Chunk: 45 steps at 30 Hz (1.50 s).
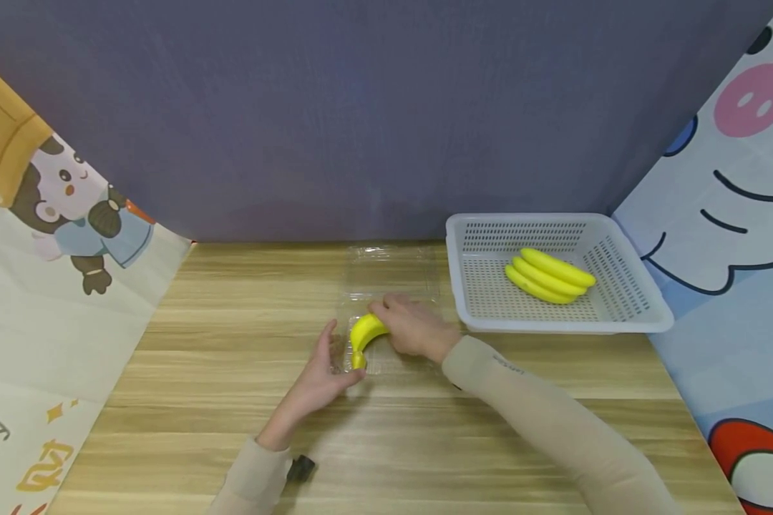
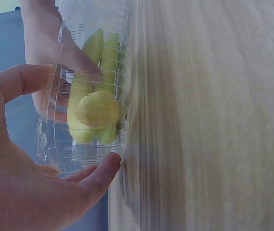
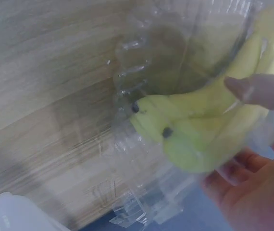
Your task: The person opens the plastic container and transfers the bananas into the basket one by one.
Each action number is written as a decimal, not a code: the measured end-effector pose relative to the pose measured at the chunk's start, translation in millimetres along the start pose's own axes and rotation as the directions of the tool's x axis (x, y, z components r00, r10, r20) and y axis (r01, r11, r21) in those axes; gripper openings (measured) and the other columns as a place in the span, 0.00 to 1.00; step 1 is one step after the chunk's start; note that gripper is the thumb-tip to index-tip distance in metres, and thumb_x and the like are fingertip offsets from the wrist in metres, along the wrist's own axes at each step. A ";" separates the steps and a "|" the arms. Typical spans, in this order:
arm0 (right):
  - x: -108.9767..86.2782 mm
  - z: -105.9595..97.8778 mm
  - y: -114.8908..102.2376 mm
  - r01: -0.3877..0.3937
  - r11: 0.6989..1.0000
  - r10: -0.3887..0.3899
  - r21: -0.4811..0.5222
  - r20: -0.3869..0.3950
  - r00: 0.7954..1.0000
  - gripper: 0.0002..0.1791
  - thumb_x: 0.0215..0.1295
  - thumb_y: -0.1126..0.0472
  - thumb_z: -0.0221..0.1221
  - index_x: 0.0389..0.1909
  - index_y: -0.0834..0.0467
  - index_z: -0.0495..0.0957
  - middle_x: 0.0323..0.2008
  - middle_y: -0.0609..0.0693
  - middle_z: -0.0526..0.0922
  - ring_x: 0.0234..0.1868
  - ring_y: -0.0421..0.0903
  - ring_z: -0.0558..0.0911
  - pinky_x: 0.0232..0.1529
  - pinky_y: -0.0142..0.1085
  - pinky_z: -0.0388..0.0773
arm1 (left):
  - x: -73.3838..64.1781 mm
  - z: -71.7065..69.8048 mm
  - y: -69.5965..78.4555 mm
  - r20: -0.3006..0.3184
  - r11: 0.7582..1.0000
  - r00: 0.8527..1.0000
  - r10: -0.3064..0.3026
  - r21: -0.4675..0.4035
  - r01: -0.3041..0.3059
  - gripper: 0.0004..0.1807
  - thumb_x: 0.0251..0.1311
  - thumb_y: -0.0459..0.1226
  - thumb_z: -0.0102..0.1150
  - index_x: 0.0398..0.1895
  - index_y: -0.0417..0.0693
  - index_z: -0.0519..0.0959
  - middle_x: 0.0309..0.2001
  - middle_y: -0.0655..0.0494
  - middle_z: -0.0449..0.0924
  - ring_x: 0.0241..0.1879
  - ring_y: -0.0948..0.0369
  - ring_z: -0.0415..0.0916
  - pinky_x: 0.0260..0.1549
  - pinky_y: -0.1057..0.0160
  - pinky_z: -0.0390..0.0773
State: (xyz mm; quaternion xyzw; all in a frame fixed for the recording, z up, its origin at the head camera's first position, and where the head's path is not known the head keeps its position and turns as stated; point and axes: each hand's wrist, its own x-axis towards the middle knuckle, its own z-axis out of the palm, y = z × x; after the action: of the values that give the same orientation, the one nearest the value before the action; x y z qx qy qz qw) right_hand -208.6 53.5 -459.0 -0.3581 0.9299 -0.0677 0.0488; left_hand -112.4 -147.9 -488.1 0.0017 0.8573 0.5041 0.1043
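A clear plastic clamshell container (image 1: 391,275) lies with its lid folded back toward the wall. My right hand (image 1: 412,325) grips a small bunch of yellow bananas (image 1: 366,332) in its near half. The bunch's stem end points toward my left hand (image 1: 318,372). That hand holds the container's left end between spread thumb and fingers, as the left wrist view shows, with the bananas (image 2: 96,108) seen through the clear wall. In the right wrist view, fingers (image 3: 259,89) lie across the bananas (image 3: 190,120), whose dark tips show through hazy plastic.
A white perforated basket (image 1: 460,286) stands at the back right, with another banana bunch (image 1: 547,277) in it. A small black object (image 1: 301,468) shows beside the left sleeve. The wooden table (image 1: 232,343) meets a dark wall behind and printed sheets at both sides.
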 end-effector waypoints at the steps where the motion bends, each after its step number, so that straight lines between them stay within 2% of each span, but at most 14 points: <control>1: 0.2 1.0 -0.5 0.000 1.000 0.000 0.002 0.002 1.000 0.29 0.56 0.62 0.63 0.58 0.45 0.67 0.45 0.49 0.74 0.44 0.47 0.75 0.40 0.41 0.79 | -0.1 0.0 0.3 0.001 1.000 1.000 -0.001 0.000 0.001 0.62 0.44 0.46 0.73 0.76 0.56 0.38 0.72 0.40 0.49 0.67 0.42 0.57 0.60 0.38 0.62; 11: 0.7 9.2 -1.0 0.006 1.000 -0.006 -0.011 0.036 0.999 0.33 0.58 0.64 0.62 0.63 0.43 0.63 0.48 0.51 0.74 0.50 0.53 0.76 0.47 0.51 0.78 | 0.0 0.1 -0.5 0.001 1.000 1.000 0.006 0.011 -0.006 0.63 0.44 0.48 0.73 0.76 0.56 0.38 0.71 0.40 0.50 0.66 0.41 0.58 0.59 0.38 0.63; 18: 0.6 12.2 1.3 0.026 0.999 -0.024 -0.040 0.044 0.999 0.35 0.58 0.65 0.62 0.65 0.43 0.61 0.49 0.52 0.74 0.49 0.51 0.77 0.46 0.47 0.79 | -0.7 0.1 -0.7 0.008 1.000 1.000 0.004 0.017 -0.004 0.63 0.45 0.49 0.72 0.76 0.56 0.37 0.72 0.40 0.48 0.67 0.40 0.55 0.60 0.37 0.62; 26: 0.3 13.1 1.6 0.035 0.999 -0.035 -0.022 0.015 0.999 0.37 0.55 0.67 0.63 0.65 0.44 0.61 0.49 0.52 0.74 0.48 0.51 0.77 0.45 0.47 0.79 | -1.1 0.2 0.4 0.004 1.000 1.000 0.001 0.028 -0.001 0.62 0.45 0.47 0.72 0.76 0.55 0.37 0.72 0.40 0.49 0.66 0.40 0.56 0.59 0.36 0.62; 35: -0.8 10.0 2.9 -0.004 0.999 0.004 0.034 0.001 1.000 0.43 0.49 0.70 0.64 0.66 0.43 0.61 0.51 0.51 0.73 0.52 0.50 0.74 0.47 0.49 0.78 | -0.9 1.2 1.1 -0.007 1.000 1.000 0.001 0.009 -0.001 0.63 0.44 0.47 0.73 0.76 0.56 0.38 0.70 0.42 0.53 0.66 0.43 0.58 0.60 0.37 0.62; 40: -2.4 4.5 1.8 -0.017 0.998 0.017 0.056 -0.009 1.000 0.45 0.46 0.71 0.64 0.67 0.43 0.60 0.50 0.51 0.73 0.49 0.50 0.75 0.46 0.48 0.78 | -1.0 1.0 0.9 -0.008 1.000 1.000 0.005 0.009 -0.005 0.63 0.43 0.48 0.73 0.76 0.56 0.38 0.70 0.42 0.53 0.67 0.42 0.57 0.60 0.36 0.61; 45: -3.3 -1.3 2.3 -0.019 0.999 0.020 0.033 -0.032 0.999 0.47 0.46 0.71 0.64 0.67 0.42 0.58 0.48 0.49 0.73 0.46 0.48 0.75 0.43 0.45 0.78 | -1.3 0.3 0.5 -0.004 1.000 1.000 0.008 0.006 -0.008 0.62 0.44 0.47 0.73 0.76 0.58 0.37 0.70 0.42 0.52 0.66 0.42 0.56 0.59 0.35 0.61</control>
State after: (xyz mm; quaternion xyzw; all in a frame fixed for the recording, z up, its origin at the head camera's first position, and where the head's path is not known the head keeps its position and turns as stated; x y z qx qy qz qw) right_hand -207.8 57.5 -457.9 -0.3470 0.9329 -0.0879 0.0404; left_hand -111.1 -147.6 -487.6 0.0044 0.8589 0.5022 0.1004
